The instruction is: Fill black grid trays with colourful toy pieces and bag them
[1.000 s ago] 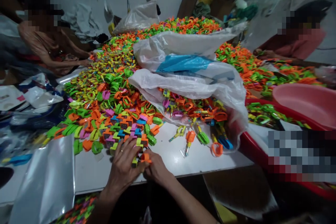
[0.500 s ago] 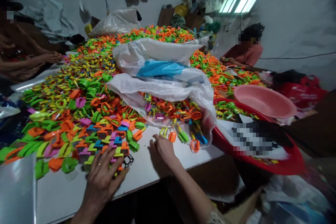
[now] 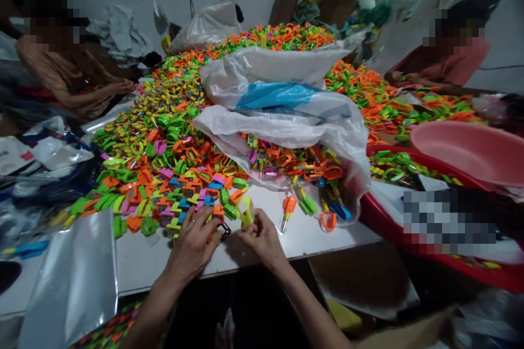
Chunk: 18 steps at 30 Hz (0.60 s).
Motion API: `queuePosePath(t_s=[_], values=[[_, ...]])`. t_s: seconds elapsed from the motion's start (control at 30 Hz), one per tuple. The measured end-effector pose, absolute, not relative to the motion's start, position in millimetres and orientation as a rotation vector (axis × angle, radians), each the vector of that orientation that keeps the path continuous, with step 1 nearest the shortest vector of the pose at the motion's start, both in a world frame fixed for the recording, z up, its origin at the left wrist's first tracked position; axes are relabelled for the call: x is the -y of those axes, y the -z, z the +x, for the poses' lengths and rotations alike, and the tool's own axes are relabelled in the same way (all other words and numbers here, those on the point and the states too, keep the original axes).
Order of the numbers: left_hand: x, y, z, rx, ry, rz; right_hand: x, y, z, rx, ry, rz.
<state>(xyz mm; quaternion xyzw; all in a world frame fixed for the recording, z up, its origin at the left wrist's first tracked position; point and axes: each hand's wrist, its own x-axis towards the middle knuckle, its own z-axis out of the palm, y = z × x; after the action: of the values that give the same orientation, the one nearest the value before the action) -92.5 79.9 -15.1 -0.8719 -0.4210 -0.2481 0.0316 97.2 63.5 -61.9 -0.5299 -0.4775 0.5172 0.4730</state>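
My left hand (image 3: 192,244) lies on the white table (image 3: 254,245) near its front edge, fingers curled over an orange plastic piece and touching a small black frame piece (image 3: 223,230). My right hand (image 3: 261,237) is just to its right, pinching a yellow-green plastic toy piece (image 3: 246,210) upright between thumb and fingers. Both hands sit at the near edge of a big heap of orange, green, yellow and pink plastic toy parts (image 3: 172,152).
A white and blue plastic bag (image 3: 286,114) spills toy parts mid-table. A pink basin (image 3: 470,150) sits in a red tub (image 3: 409,240) on the right. A clear plastic sheet (image 3: 69,278) lies at the left. Two other people sit at the far left and far right.
My right hand came back from the spilled bag toward my left hand, now holding a yellow-green piece. My head turned back to the left.
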Motion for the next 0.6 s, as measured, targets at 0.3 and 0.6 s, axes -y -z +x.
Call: queuePosePath(t_s=[0.3,0.6], values=[[-79.5,23.3,-98.1,1.220,0.798,-2.691,-68.4,103.4,52.0,1.353,-1.193,-1.285],[-76.8,25.9,-95.3,1.136,0.710,-2.683,-63.4,128.6,47.1,1.905,-0.621,-1.491]])
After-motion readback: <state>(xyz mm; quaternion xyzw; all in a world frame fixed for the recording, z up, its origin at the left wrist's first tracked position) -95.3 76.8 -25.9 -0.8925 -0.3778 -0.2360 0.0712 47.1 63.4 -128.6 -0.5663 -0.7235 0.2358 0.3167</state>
